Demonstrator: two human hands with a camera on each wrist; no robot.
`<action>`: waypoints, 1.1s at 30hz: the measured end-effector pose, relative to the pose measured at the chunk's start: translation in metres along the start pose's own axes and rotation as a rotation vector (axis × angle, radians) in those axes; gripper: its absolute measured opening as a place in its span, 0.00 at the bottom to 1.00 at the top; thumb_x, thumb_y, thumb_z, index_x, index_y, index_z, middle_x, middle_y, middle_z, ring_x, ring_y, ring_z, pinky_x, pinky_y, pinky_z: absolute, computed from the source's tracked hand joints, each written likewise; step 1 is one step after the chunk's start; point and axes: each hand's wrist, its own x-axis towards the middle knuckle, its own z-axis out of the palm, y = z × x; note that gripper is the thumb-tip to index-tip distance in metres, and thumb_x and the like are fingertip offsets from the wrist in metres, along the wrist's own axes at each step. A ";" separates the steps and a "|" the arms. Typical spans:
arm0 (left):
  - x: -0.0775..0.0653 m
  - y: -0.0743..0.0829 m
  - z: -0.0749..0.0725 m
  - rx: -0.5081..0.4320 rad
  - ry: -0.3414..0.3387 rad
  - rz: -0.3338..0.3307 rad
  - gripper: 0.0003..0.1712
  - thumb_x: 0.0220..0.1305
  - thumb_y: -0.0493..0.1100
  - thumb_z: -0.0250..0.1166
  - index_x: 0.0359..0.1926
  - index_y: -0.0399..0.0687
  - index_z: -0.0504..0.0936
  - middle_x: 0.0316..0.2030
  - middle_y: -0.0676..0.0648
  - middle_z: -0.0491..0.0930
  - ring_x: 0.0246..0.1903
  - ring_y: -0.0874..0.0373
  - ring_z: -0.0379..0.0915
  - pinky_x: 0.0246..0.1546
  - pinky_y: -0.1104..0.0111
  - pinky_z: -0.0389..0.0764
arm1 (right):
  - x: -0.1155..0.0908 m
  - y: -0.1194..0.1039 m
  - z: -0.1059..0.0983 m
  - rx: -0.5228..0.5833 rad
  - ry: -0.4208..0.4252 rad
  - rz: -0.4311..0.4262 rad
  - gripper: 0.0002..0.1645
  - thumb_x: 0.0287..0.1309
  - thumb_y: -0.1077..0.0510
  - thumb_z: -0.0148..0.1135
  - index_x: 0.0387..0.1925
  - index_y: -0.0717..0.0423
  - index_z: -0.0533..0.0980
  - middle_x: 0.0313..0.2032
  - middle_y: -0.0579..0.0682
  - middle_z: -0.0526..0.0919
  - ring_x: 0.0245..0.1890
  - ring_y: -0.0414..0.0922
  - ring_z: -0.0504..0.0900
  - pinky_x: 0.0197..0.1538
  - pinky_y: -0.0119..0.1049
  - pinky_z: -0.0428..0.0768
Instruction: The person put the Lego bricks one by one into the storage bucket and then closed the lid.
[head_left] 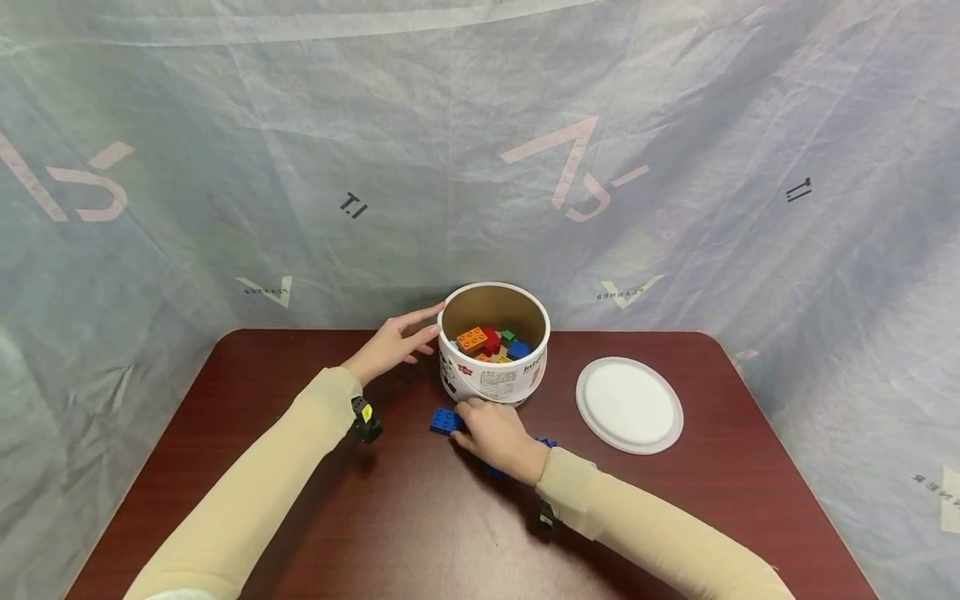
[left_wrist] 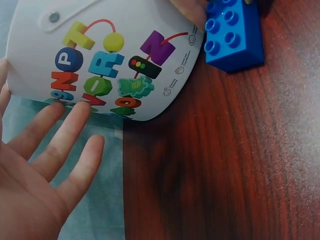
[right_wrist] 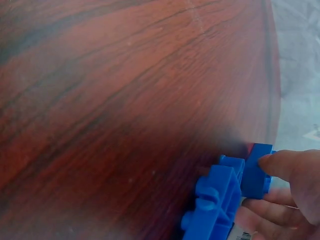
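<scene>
A white bucket (head_left: 491, 387) with printed letters stands at the back of the table, toy building bricks inside it. My left hand (head_left: 393, 343) is at its left side, fingers straight, fingertips right at the wall and rim; in the left wrist view these fingers (left_wrist: 75, 135) spread over the printed letters. My right hand (head_left: 495, 435) is in front of the bucket. It pinches a blue brick (right_wrist: 257, 172) between thumb and fingers; the studded end of that brick (head_left: 444, 420) sticks out to the left. Another blue piece (right_wrist: 215, 200) with clip-like ends lies under the right hand, partly hidden.
A round white lid (head_left: 630, 406) lies on the table right of the bucket. Inside the bucket are an orange brick (head_left: 472, 338), a blue brick (head_left: 517, 349) and several others. A grey printed sheet (head_left: 450, 167) hangs behind the dark red wooden table (head_left: 420, 533).
</scene>
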 end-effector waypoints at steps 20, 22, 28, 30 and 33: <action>0.002 -0.001 0.000 0.001 0.000 -0.022 0.38 0.73 0.66 0.61 0.80 0.75 0.62 0.73 0.42 0.70 0.54 0.42 0.84 0.52 0.49 0.85 | -0.023 0.008 -0.043 0.115 -0.020 -0.006 0.17 0.63 0.49 0.74 0.48 0.53 0.83 0.38 0.47 0.85 0.34 0.46 0.86 0.33 0.45 0.85; 0.003 -0.001 0.000 0.002 0.000 -0.023 0.39 0.73 0.67 0.61 0.80 0.75 0.62 0.73 0.42 0.70 0.54 0.41 0.83 0.52 0.49 0.85 | -0.026 0.009 -0.050 0.109 -0.022 -0.012 0.17 0.63 0.49 0.74 0.48 0.53 0.82 0.39 0.47 0.85 0.33 0.45 0.86 0.33 0.44 0.84; 0.003 0.001 0.001 0.005 0.006 -0.033 0.36 0.75 0.64 0.60 0.80 0.75 0.62 0.72 0.41 0.71 0.54 0.41 0.84 0.53 0.47 0.84 | -0.034 0.011 -0.075 0.088 -0.017 -0.041 0.19 0.63 0.49 0.74 0.50 0.54 0.83 0.38 0.48 0.86 0.31 0.43 0.83 0.31 0.40 0.83; 0.002 0.001 0.002 0.007 0.010 -0.037 0.36 0.75 0.63 0.60 0.80 0.74 0.62 0.72 0.41 0.72 0.54 0.41 0.84 0.53 0.47 0.84 | -0.036 0.013 -0.084 0.083 -0.005 -0.054 0.19 0.63 0.49 0.74 0.50 0.54 0.83 0.38 0.48 0.86 0.31 0.43 0.84 0.31 0.40 0.83; -0.001 0.002 0.004 0.008 0.012 -0.039 0.37 0.75 0.64 0.60 0.80 0.74 0.62 0.71 0.41 0.72 0.54 0.40 0.84 0.52 0.48 0.84 | -0.037 0.017 -0.097 0.067 0.020 -0.073 0.19 0.62 0.49 0.75 0.51 0.53 0.83 0.40 0.48 0.87 0.33 0.44 0.86 0.31 0.40 0.84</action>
